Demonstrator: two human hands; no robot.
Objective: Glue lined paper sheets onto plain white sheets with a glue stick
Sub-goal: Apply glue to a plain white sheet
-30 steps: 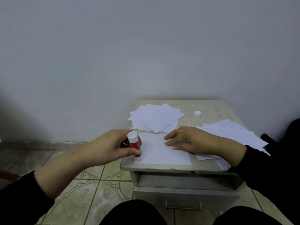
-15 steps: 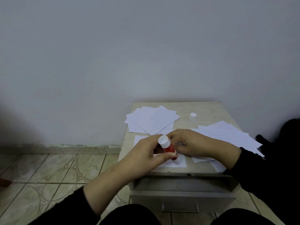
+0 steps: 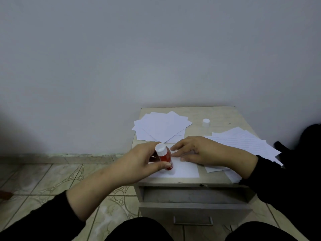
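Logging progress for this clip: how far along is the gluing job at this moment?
Done: the cap is off, standing on the table. In hand: the left hand presses the glue stick onto the sheet at the front edge while the right hand pins it flat. Left: the lined stack and the plain stack both look loose; no finished pair can be made out.

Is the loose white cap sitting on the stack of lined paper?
No, the white cap stands on the bare table top, apart from the lined paper.

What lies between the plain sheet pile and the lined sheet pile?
In the head view, bare tabletop, with the white cap standing toward the back and the right hand nearer.
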